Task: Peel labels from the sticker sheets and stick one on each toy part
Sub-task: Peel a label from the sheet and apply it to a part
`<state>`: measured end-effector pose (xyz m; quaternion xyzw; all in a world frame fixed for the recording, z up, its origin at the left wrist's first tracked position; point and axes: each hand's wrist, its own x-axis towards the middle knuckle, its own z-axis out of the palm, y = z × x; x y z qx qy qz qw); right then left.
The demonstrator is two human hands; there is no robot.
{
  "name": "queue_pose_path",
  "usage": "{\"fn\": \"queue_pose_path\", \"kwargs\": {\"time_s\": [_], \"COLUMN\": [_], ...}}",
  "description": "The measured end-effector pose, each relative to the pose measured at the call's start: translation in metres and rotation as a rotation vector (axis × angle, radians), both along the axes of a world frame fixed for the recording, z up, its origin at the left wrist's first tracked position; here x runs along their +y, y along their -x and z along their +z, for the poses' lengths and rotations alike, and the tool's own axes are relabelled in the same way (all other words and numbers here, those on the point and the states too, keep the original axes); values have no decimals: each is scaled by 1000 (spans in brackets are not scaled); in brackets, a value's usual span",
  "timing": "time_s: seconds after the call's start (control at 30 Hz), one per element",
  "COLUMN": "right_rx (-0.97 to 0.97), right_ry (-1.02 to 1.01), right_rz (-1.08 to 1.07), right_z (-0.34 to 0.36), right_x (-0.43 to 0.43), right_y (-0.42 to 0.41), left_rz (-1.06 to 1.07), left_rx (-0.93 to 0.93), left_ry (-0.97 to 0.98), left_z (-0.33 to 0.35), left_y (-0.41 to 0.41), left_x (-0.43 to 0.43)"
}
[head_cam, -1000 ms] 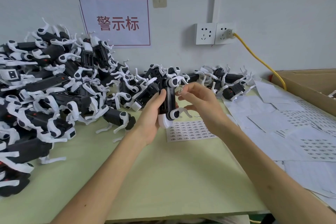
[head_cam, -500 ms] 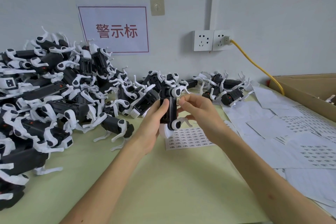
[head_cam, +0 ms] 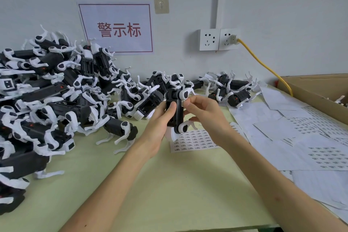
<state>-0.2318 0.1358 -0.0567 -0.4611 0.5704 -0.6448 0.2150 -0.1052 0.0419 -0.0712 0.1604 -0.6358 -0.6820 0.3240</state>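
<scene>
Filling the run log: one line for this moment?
left hand: grips toy part | right hand: pinches label at its side | sticker sheet: on table

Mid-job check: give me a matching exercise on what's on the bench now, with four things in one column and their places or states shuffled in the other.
Things:
1. toy part
2. label
3. sticker sheet
4. yellow cable

Places or states:
A. plugged into the wall socket
B. upright in the left hand
C. flat on the table
D. pinched by the right hand

Pairs: 1-B, 2-D, 3-C, 4-A
</scene>
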Motion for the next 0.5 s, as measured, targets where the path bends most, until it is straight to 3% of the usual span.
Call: {"fn": "queue_pose_path", "kwargs": {"time_s": [0.5], "right_rx": [14], "right_ry": [-8], "right_rz": [-40], "right_z": [0], "right_x": [-1], "right_y": [-3], "left_rz": [51], "left_rx": [-42], "left_ry": [33], "left_z": [1], "left_y": [-2], "left_x": [2]}}
